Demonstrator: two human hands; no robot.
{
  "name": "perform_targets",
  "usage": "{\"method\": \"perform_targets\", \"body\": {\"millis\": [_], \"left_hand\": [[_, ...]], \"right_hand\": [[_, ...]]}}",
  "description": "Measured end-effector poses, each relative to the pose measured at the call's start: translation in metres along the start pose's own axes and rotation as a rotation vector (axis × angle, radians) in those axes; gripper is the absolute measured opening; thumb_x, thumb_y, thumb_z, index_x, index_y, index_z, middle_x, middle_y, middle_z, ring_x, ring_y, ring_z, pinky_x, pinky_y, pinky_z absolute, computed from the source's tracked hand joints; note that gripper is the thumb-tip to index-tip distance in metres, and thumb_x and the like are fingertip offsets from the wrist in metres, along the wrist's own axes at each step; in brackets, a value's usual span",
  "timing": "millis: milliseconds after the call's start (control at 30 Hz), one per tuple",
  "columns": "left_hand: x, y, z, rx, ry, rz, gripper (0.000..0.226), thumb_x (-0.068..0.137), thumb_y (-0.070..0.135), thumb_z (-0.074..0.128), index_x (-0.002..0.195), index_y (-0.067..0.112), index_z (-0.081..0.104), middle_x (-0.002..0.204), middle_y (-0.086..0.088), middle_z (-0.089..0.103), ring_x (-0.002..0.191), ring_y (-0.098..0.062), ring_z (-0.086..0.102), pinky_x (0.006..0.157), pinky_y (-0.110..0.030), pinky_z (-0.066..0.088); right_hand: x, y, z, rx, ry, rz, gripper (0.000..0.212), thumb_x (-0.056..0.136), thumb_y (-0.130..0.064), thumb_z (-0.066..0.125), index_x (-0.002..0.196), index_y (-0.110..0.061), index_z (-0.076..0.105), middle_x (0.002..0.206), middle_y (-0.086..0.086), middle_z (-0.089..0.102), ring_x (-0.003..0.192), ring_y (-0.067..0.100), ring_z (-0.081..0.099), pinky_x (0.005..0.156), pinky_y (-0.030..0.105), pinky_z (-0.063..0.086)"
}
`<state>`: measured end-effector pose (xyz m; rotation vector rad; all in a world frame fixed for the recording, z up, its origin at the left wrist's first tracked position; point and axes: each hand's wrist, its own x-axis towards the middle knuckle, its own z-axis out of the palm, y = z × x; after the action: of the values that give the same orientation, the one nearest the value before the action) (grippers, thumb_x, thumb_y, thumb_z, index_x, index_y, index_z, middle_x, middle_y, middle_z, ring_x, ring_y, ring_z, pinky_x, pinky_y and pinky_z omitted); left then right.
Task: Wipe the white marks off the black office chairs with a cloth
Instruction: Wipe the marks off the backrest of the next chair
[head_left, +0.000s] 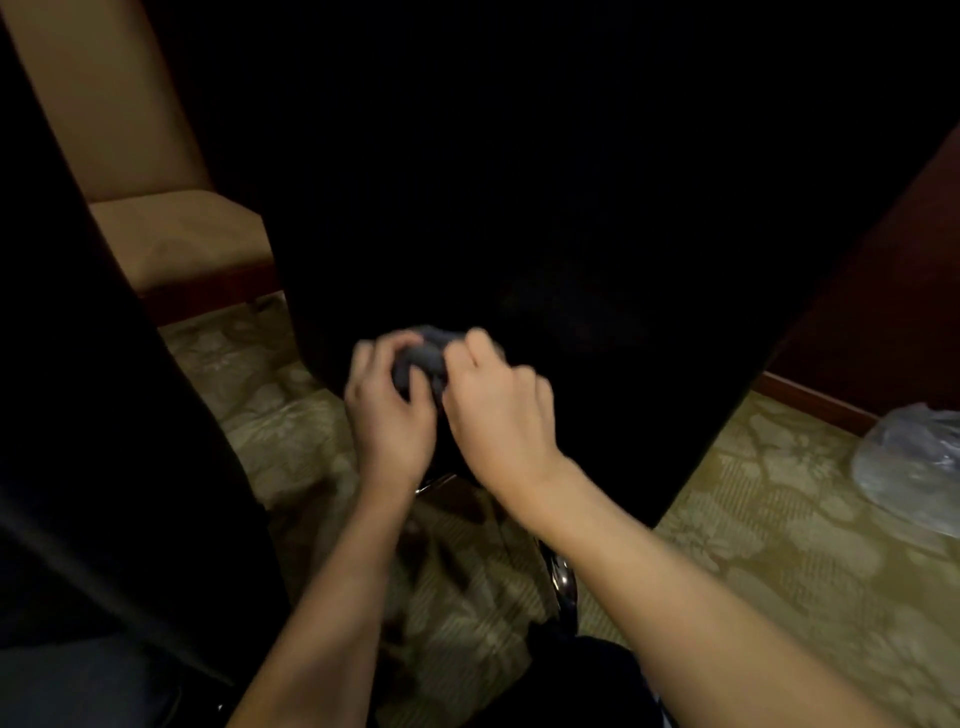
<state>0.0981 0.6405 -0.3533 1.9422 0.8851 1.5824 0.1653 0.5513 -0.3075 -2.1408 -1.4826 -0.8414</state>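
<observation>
Both hands, left hand (387, 410) and right hand (498, 410), are gripping the bunched grey cloth (423, 358) with curled fingers against the black chair back (519, 182). Dim lighting is hiding any white marks, so spots risk being missed.

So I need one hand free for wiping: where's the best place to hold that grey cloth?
Probably around the bunched middle of the grey cloth, coming from the right hand side. It is already wadded into a ball between both hands, so curled fingers can enclose it while the left hand lets go.
</observation>
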Motion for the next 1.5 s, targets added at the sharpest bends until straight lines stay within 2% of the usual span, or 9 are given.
{"method": "perform_targets", "body": {"millis": [133, 233, 400, 533, 700, 900, 1167, 1333, 1500], "left_hand": [[-0.104, -0.018, 0.017, -0.006, -0.198, -0.186, 0.025, 0.080, -0.003, 0.059, 0.099, 0.013, 0.065, 0.096, -0.004, 0.059, 0.090, -0.025, 0.063, 0.084, -0.021, 0.042], [-0.128, 0.023, 0.032, -0.122, -0.203, -0.135, 0.025, 0.082, 0.003, 0.057, 0.102, 0.014, 0.069, 0.097, 0.000, 0.059, 0.090, -0.009, 0.060, 0.086, -0.022, 0.047], [-0.124, 0.081, 0.059, -0.252, -0.150, 0.020, 0.025, 0.090, 0.009, 0.054, 0.110, 0.009, 0.068, 0.105, 0.001, 0.054, 0.096, -0.006, 0.058, 0.088, -0.016, 0.047], [-0.169, 0.051, 0.070, -0.151, -0.272, -0.072, 0.027, 0.090, 0.018, 0.045, 0.115, 0.023, 0.054, 0.111, 0.000, 0.051, 0.097, -0.013, 0.058, 0.085, -0.021, 0.046], [-0.214, 0.029, 0.065, -0.035, -0.473, -0.182, 0.026, 0.088, 0.021, 0.047, 0.109, 0.036, 0.049, 0.108, 0.006, 0.051, 0.097, -0.012, 0.060, 0.084, -0.025, 0.047], [-0.185, 0.074, 0.074, -0.092, -0.306, 0.031, 0.024, 0.092, 0.018, 0.053, 0.112, 0.015, 0.065, 0.106, 0.000, 0.053, 0.095, -0.013, 0.061, 0.082, -0.022, 0.048], [-0.195, 0.050, 0.060, 0.014, -0.315, -0.039, 0.025, 0.089, 0.023, 0.050, 0.110, 0.021, 0.063, 0.106, 0.003, 0.051, 0.099, -0.019, 0.057, 0.087, -0.024, 0.043], [-0.192, 0.047, 0.042, -0.030, -0.246, -0.153, 0.023, 0.092, 0.014, 0.055, 0.111, 0.015, 0.067, 0.115, 0.003, 0.046, 0.108, 0.006, 0.049, 0.091, -0.004, 0.035], [-0.191, 0.022, 0.013, 0.128, -0.186, -0.154, 0.032, 0.092, 0.028, 0.047, 0.114, 0.016, 0.067, 0.112, -0.003, 0.057, 0.107, -0.021, 0.054, 0.097, -0.027, 0.037]], "right_hand": [[-0.087, 0.025, 0.030, 0.059, -0.205, 0.136, 0.019, 0.076, -0.031, 0.073, 0.090, -0.020, 0.065, 0.089, 0.001, 0.059, 0.045, 0.027, 0.060, 0.036, 0.030, 0.040], [-0.129, 0.055, 0.001, 0.143, -0.002, 0.297, 0.025, 0.085, -0.030, 0.053, 0.098, -0.018, 0.071, 0.094, 0.000, 0.064, 0.052, 0.024, 0.063, 0.041, 0.031, 0.047], [-0.138, 0.098, -0.027, 0.151, 0.272, 0.290, 0.020, 0.091, -0.013, 0.060, 0.107, -0.008, 0.070, 0.094, 0.005, 0.064, 0.060, 0.020, 0.061, 0.047, 0.033, 0.051], [-0.174, 0.109, 0.016, 0.139, 0.141, 0.267, 0.021, 0.088, -0.019, 0.054, 0.107, -0.015, 0.063, 0.089, 0.005, 0.062, 0.057, 0.027, 0.059, 0.047, 0.036, 0.051], [-0.230, 0.113, 0.032, 0.288, -0.056, 0.405, 0.020, 0.089, -0.028, 0.049, 0.107, -0.024, 0.057, 0.096, -0.006, 0.056, 0.062, 0.017, 0.063, 0.051, 0.028, 0.050], [-0.182, 0.138, 0.002, 0.461, 0.221, 0.523, 0.026, 0.087, -0.025, 0.052, 0.103, -0.010, 0.066, 0.101, 0.005, 0.055, 0.085, 0.011, 0.056, 0.071, 0.023, 0.045], [-0.182, 0.127, 0.010, 0.754, 0.071, 0.547, 0.022, 0.078, -0.029, 0.054, 0.095, -0.019, 0.061, 0.096, -0.008, 0.046, 0.090, 0.000, 0.053, 0.077, 0.009, 0.040], [-0.179, 0.104, 0.015, 0.777, 0.052, 0.538, 0.022, 0.076, -0.030, 0.056, 0.093, -0.018, 0.062, 0.095, -0.009, 0.046, 0.085, 0.001, 0.054, 0.072, 0.014, 0.044], [-0.173, 0.068, 0.015, 0.788, -0.001, 0.402, 0.024, 0.080, -0.031, 0.056, 0.099, -0.019, 0.064, 0.095, -0.006, 0.045, 0.077, -0.004, 0.052, 0.065, 0.009, 0.042]]}}
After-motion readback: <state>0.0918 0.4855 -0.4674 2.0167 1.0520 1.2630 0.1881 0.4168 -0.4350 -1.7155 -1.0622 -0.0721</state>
